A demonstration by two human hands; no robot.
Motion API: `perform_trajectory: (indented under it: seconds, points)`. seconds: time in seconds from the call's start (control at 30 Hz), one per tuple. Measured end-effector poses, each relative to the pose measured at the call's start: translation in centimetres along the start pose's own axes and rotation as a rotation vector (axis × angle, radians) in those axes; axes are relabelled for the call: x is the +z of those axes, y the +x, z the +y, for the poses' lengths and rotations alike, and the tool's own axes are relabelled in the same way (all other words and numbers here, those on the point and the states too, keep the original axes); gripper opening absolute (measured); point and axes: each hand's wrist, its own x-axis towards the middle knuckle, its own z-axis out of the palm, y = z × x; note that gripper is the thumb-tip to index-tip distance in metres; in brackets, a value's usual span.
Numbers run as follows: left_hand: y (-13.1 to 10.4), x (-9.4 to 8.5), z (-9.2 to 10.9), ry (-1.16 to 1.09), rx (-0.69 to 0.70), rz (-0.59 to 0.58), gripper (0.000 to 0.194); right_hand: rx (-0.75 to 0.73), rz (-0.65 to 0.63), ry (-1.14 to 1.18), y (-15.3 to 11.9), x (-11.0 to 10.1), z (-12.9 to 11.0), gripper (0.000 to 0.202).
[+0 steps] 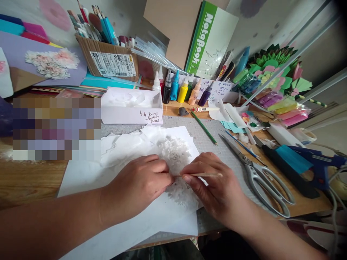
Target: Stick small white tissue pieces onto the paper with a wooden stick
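Note:
In the head view, my right hand (214,178) pinches a thin wooden stick (202,174), its tip pointing left toward my other hand. My left hand (146,180) has its fingers pressed together against a ruffled white paper piece (175,151); what lies between the fingertips is hidden. The ruffled piece looks like bunched paper petals and shows both above and below my fingertips. It rests on white paper sheets (124,224). Loose pieces of thin white paper (121,146) lie to the left of it.
Scissors (255,173) and a blue glue gun (314,162) lie right of my right hand. A green pencil (204,128) lies beyond it. Several paint bottles (183,90) and a white paper box (130,115) stand behind. A pixelated patch hides the left side.

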Motion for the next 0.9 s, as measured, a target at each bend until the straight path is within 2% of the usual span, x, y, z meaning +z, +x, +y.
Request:
perform_trajectory:
  seconds: [0.13,0.3,0.5,0.6,0.8,0.9]
  points:
    - [0.1,0.0,0.0,-0.015,0.007,0.02,0.028,-0.006,-0.048,-0.1,0.4,0.0,-0.3,0.014]
    - [-0.2,0.1,-0.2,-0.062,-0.044,0.018,0.018,-0.02,-0.099,-0.199,0.7,-0.1,-0.6,0.017]
    - [-0.2,-0.3,-0.4,-0.144,-0.13,0.006,0.016,-0.018,-0.152,-0.17,1.3,0.4,-0.5,0.019]
    - [-0.3,-0.7,-0.4,-0.2,-0.1,0.005,0.015,0.033,-0.115,-0.101,1.3,0.6,0.0,0.019]
    - [-0.8,-1.2,-0.3,-0.267,0.031,-0.016,0.023,0.175,0.114,0.251,0.2,-0.3,0.3,0.014]
    - [-0.9,-1.2,-0.3,-0.251,0.014,-0.064,0.023,0.17,0.113,0.335,-0.5,-0.7,0.1,0.014]
